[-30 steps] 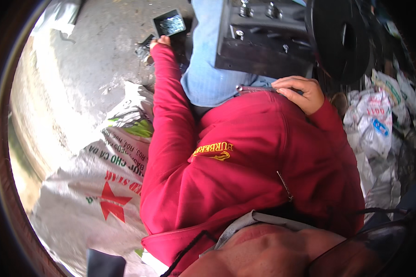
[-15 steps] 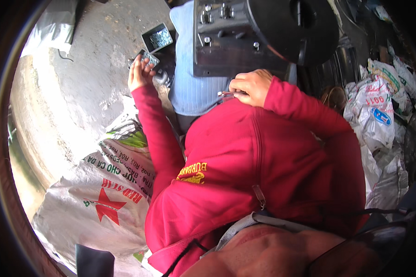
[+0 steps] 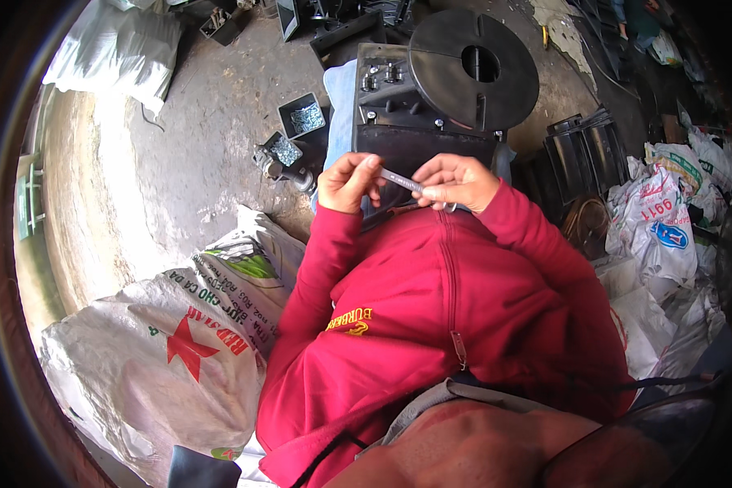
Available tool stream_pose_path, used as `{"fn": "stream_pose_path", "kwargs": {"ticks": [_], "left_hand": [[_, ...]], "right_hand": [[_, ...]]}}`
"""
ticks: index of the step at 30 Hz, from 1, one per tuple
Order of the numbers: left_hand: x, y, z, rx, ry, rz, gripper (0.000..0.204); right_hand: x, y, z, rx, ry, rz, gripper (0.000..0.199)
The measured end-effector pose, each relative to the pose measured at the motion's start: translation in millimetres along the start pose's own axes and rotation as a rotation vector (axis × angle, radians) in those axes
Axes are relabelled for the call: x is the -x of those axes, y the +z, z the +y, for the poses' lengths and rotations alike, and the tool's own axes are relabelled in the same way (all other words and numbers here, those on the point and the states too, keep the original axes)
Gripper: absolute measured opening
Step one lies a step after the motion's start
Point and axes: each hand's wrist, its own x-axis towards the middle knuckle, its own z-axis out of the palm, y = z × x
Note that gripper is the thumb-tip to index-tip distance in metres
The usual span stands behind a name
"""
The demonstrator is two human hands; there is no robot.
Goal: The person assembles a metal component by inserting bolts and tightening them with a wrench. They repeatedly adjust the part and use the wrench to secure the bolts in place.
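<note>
My left hand (image 3: 346,180) and my right hand (image 3: 455,180) meet in front of my chest, both pinching a long grey metal bolt (image 3: 402,180) between their fingertips. The left fingers grip its left end, the right fingers its right end. Just beyond the hands sits a black machine part (image 3: 411,106) with a round black disc (image 3: 473,69) on top. My red jacket sleeves fill the lower middle of the view.
Two small square tins of screws (image 3: 305,117) (image 3: 285,150) stand on the concrete floor to the left. White woven sacks (image 3: 163,358) lie at lower left, more bags (image 3: 659,228) at right. Black metal parts (image 3: 581,146) crowd the far right.
My left hand has come back from the screw tins to my chest. My right hand left the machine part and met it. Both now hold the bolt.
</note>
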Motion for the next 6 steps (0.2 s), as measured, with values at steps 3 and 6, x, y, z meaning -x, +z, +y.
{"fn": "stream_pose_path", "kwargs": {"ticks": [3, 6], "left_hand": [[-6, 14, -1, -0.076, 0.026, -0.082, 0.016], [-9, 14, -4, -0.104, 0.100, 0.020, 0.017]], "right_hand": [[-21, 7, -8, -0.041, 0.136, -0.080, 0.030], [-49, 3, 24, -0.138, 0.140, -0.032, 0.036]]}}
